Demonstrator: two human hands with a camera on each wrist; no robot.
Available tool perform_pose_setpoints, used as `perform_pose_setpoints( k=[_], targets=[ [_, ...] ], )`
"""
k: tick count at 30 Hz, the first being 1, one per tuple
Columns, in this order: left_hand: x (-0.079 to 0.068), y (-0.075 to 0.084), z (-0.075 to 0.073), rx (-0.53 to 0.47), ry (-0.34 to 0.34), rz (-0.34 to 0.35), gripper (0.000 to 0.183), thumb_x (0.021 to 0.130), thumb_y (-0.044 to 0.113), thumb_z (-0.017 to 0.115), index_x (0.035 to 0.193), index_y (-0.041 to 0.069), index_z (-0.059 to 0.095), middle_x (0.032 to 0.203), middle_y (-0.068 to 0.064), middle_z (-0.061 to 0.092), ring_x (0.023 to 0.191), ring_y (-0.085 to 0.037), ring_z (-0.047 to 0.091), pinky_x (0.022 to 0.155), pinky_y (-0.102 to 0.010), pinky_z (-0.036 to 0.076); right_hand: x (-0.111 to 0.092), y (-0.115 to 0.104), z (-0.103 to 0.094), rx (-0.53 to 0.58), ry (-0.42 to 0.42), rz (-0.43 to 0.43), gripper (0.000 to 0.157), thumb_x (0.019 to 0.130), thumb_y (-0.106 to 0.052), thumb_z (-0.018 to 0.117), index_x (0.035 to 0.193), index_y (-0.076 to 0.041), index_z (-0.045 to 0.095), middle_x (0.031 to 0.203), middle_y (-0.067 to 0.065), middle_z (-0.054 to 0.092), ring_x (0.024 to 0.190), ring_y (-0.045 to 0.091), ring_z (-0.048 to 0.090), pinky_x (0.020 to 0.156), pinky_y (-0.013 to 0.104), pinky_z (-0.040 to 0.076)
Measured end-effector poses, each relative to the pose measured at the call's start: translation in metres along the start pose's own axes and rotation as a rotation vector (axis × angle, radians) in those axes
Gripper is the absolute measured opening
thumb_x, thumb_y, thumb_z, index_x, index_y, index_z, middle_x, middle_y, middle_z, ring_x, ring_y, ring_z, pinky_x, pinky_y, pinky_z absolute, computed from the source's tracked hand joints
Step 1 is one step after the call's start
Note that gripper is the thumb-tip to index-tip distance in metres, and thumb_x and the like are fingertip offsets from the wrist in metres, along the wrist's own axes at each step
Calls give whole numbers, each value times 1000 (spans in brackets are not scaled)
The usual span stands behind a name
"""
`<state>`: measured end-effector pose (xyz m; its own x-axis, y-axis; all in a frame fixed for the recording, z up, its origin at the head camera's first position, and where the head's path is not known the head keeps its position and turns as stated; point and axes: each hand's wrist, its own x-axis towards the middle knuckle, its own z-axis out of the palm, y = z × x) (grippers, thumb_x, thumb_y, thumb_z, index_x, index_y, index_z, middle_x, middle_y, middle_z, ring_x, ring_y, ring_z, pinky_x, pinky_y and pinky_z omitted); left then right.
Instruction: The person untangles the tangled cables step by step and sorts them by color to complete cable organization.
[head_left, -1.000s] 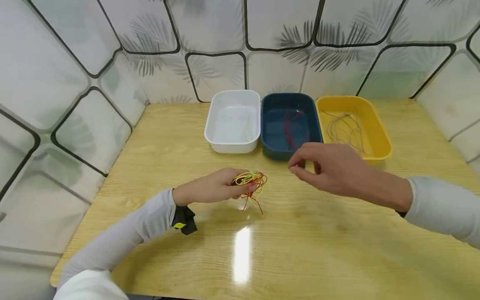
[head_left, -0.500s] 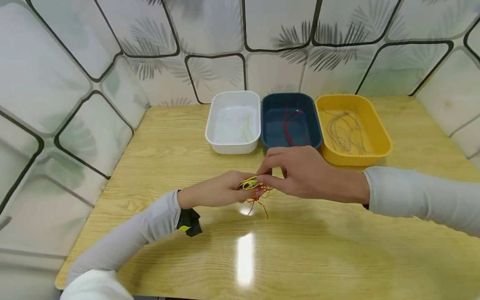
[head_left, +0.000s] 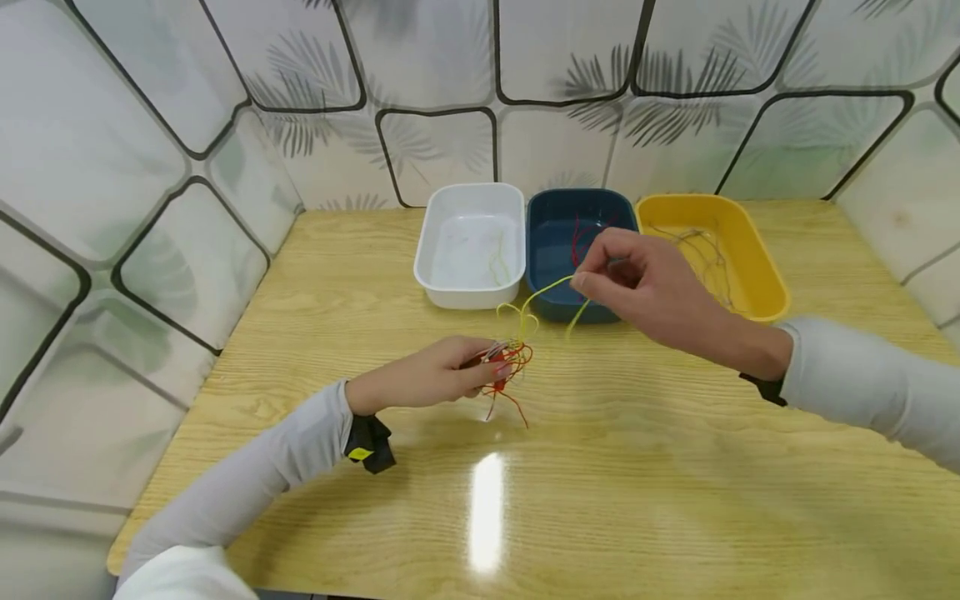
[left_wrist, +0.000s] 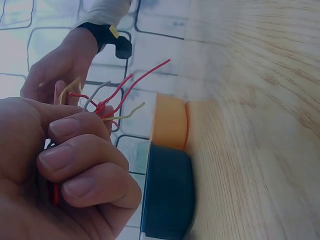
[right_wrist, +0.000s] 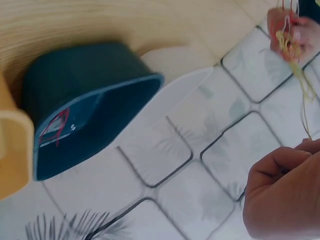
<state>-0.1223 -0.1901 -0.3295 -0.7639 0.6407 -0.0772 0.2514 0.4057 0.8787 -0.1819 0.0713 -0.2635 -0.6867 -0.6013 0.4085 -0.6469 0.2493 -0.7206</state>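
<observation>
My left hand (head_left: 442, 373) grips a tangled bundle of thin wires (head_left: 512, 360), red, grey and yellow, above the wooden table. Red ends hang below the fingers in the head view. In the left wrist view its fingers are curled, and loose red wires (left_wrist: 145, 80) stick out past them. Between thumb and fingertips, my right hand (head_left: 660, 287) pinches a yellow wire (head_left: 547, 288) that stretches up and right from the bundle. That hand is in front of the blue bin (head_left: 558, 310), and a free yellow end dangles beneath it. Part of the bundle is hidden inside the left hand.
A white bin (head_left: 468, 298) with a few yellow wires stands left of the blue bin, which has red wires inside. On the right, a yellow bin (head_left: 759, 283) holds grey wires. Patterned panels (head_left: 442, 154) rise behind the table (head_left: 637, 492).
My right hand came left to the bundle, took hold of the yellow wire and drew it back up and right. The left hand stays nearly in place, holding the bundle.
</observation>
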Motion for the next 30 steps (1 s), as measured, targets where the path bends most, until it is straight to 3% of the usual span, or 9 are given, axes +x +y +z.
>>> perform_pose_setpoints(
  k=[6, 12, 19, 22, 29, 30],
  targets=[
    [-1, 1, -2, -46, -12, -12, 36, 97, 38, 43, 90, 4, 49, 61, -4, 36, 50, -19, 30, 47, -29, 27, -6, 5, -11, -5, 43, 20, 6, 89, -19, 60, 85, -15, 61, 76, 1, 53, 49, 16, 38, 48, 30, 33],
    [-2, 1, -2, -71, -24, -7, 32, 98, 39, 40, 93, 10, 54, 61, -5, 36, 50, -19, 29, 45, -29, 25, -6, 5, -20, 12, 105, 32, 5, 89, -16, 60, 86, -11, 60, 78, 4, 53, 49, 17, 42, 50, 28, 34],
    [-6, -7, 1, -29, -25, -19, 33, 98, 37, 40, 89, 7, 50, 61, -3, 37, 49, -17, 32, 47, -28, 28, -4, 9, -40, 146, 189, 68, 11, 89, -11, 59, 87, 0, 56, 79, 9, 51, 41, 16, 27, 44, 30, 24],
    [-8, -11, 2, -37, -15, -21, 32, 98, 37, 40, 90, 8, 50, 61, -4, 37, 49, -18, 31, 47, -28, 28, -6, 15, -48, 105, 235, 92, 13, 89, -13, 60, 88, 0, 57, 78, 9, 50, 42, 15, 28, 45, 30, 25],
    [-9, -11, 0, -33, 11, -24, 29, 98, 37, 41, 90, 10, 49, 62, -3, 38, 49, -17, 32, 47, -28, 29, -8, 38, -77, -39, 371, 136, 17, 87, -17, 62, 90, 0, 60, 88, 9, 58, 58, 11, 53, 55, 20, 39],
    [-8, -10, 0, -42, 13, -22, 29, 98, 37, 41, 90, 10, 49, 62, -3, 38, 50, -17, 32, 47, -28, 29, -8, 45, -83, -81, 387, 134, 18, 87, -19, 62, 90, -1, 61, 88, 8, 58, 55, 10, 52, 54, 20, 38]
  ],
)
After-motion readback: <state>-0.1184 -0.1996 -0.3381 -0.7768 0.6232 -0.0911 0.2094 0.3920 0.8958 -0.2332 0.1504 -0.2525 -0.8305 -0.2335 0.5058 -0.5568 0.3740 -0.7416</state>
